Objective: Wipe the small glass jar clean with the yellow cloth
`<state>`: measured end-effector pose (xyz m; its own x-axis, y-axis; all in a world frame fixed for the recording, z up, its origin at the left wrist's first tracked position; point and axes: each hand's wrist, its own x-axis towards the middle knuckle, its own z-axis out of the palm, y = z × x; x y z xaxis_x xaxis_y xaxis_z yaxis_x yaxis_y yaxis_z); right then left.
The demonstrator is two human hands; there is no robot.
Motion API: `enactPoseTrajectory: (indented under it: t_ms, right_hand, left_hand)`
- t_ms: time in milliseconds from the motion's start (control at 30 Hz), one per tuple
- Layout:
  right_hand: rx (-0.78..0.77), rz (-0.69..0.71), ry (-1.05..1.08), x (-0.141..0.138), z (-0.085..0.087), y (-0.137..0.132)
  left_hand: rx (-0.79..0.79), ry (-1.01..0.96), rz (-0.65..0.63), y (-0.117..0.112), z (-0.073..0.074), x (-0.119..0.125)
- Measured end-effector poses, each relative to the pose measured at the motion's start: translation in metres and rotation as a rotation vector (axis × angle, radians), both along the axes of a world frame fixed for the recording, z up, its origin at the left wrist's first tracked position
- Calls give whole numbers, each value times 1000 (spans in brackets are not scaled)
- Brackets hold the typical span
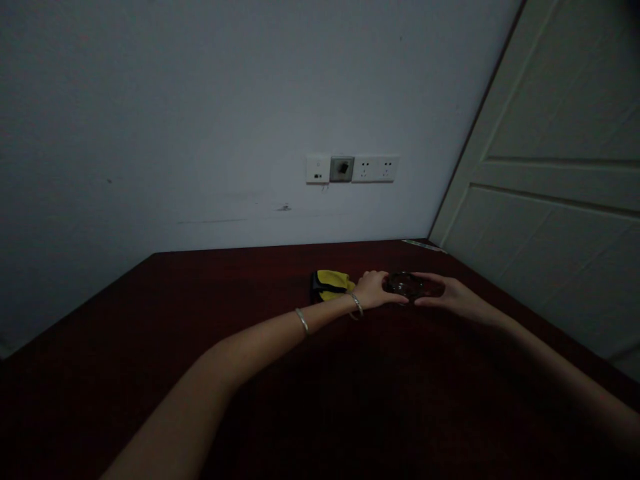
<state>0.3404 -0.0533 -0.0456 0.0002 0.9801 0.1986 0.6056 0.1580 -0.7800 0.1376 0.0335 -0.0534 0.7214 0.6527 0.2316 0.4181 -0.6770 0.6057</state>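
A round, dark see-through glass dish [404, 285], shaped like an ashtray, is held between both hands over the right part of the dark red tabletop [300, 380]. My left hand [373, 289] is closed on its left side, with the thumb along the near edge. From the right, my right hand [440, 292] curves its fingers and thumb around the other side. Just left of my left hand lies a folded yellow and black cloth-like item [330, 283], partly hidden by the wrist. In this dim light I cannot tell whether the dish touches the table.
Behind the table rises a pale wall [200, 120] with a row of sockets [370, 169] and a grey switch plate [342, 169]. A panelled door [560, 160] borders the right side. A thin flat strip [423, 245] lies at the back right corner.
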Motion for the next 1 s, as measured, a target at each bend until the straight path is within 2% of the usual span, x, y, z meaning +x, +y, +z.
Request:
enactPoseTrajectory:
  t_ms: [133, 300, 500, 1000]
  right_hand:
    - [-50, -37, -32, 33, -8, -5]
    - [-57, -84, -50, 48, -22, -9]
    - [-44, -95, -56, 48, -31, -6]
    - [-45, -48, -44, 44, -46, 2]
  left_hand:
    - [-24, 10, -36, -2, -11, 36]
    - [-45, 29, -57, 1, -21, 55]
    - [-53, 44, -65, 6, -28, 55]
    - [-35, 51, -40, 10, -36, 46]
